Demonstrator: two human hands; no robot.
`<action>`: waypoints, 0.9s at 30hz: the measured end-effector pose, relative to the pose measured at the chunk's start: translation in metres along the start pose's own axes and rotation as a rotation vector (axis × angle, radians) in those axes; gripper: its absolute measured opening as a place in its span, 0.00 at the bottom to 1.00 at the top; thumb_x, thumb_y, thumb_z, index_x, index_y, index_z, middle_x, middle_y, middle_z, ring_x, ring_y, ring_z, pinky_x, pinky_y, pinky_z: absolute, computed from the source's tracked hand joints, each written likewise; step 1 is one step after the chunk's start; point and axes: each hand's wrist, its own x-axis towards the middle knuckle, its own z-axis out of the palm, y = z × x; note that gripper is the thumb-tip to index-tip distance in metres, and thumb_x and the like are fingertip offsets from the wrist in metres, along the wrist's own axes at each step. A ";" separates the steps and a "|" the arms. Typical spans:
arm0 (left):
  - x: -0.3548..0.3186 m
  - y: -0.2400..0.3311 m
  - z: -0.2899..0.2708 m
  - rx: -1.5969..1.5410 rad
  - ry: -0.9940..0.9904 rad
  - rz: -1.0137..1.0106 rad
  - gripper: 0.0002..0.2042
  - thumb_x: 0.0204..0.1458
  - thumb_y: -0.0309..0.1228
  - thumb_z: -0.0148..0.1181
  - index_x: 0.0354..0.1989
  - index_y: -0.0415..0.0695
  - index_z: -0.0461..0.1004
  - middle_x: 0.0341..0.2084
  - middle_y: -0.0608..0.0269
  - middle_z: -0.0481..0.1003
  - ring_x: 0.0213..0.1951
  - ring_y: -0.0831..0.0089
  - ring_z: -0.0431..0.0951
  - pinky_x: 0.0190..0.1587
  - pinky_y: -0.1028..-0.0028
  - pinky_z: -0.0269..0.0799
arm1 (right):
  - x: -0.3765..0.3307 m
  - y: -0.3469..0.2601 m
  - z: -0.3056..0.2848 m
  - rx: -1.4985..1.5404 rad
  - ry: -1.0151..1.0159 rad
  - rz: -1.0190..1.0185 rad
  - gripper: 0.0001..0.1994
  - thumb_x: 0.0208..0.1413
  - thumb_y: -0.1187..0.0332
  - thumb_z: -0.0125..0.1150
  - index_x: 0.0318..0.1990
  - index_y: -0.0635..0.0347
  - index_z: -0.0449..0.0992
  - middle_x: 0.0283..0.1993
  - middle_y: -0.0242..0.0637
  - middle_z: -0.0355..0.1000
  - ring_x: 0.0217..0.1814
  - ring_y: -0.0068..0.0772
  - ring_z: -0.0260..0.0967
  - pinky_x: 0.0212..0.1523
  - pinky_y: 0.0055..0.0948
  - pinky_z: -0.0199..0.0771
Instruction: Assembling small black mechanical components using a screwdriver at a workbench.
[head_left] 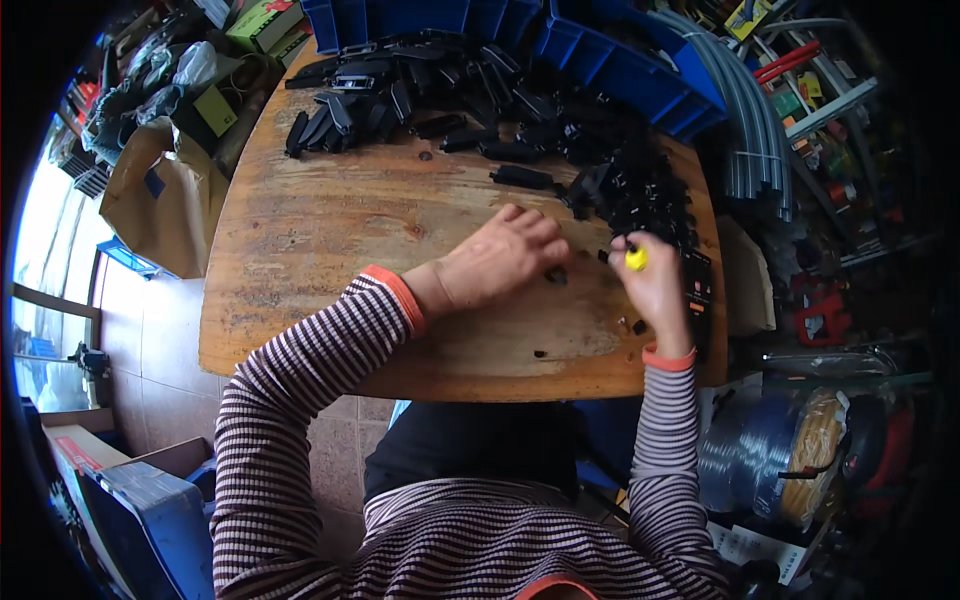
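My left hand (503,252) rests low over the wooden table (330,240), its fingers curled down and pointing right. A small dark piece (556,274) shows beside its fingertips; what the fingers hold, if anything, is hidden under them. To the right, my right hand (655,285) is closed round a yellow-and-black tool handle (636,259), whose working end I cannot see. Just beyond that hand lies a dense heap of small black parts (645,195). Longer black plastic pieces (400,85) are piled along the far side, with one black piece (522,177) nearer me.
Blue bins (630,65) stand at the table's far edge. A dark phone-like slab (697,290) lies by the right edge. Small black bits (540,353) dot the near tabletop. A brown paper bag (160,205) stands left; grey tubing (755,150) and wire coils (770,455) are right.
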 end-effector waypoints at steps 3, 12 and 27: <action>0.008 -0.021 -0.010 -0.166 0.155 -0.282 0.17 0.44 0.25 0.59 0.46 0.46 0.71 0.41 0.56 0.69 0.43 0.58 0.72 0.44 0.64 0.72 | -0.007 0.003 0.001 -0.081 0.007 -0.082 0.08 0.46 0.78 0.64 0.35 0.66 0.76 0.33 0.45 0.73 0.34 0.44 0.73 0.36 0.33 0.72; 0.003 -0.055 -0.015 0.137 0.047 -0.418 0.14 0.45 0.25 0.58 0.42 0.43 0.72 0.35 0.56 0.68 0.37 0.60 0.71 0.41 0.63 0.71 | 0.009 0.004 -0.001 -0.149 -0.160 -0.201 0.10 0.44 0.75 0.67 0.36 0.66 0.76 0.32 0.45 0.72 0.35 0.48 0.72 0.36 0.36 0.73; -0.019 0.028 -0.040 -0.018 -0.019 -0.099 0.17 0.43 0.27 0.60 0.44 0.39 0.74 0.37 0.58 0.70 0.44 0.63 0.71 0.45 0.67 0.72 | 0.014 0.005 -0.013 -0.001 -0.299 0.144 0.10 0.43 0.73 0.68 0.34 0.66 0.75 0.29 0.44 0.75 0.31 0.40 0.74 0.34 0.30 0.72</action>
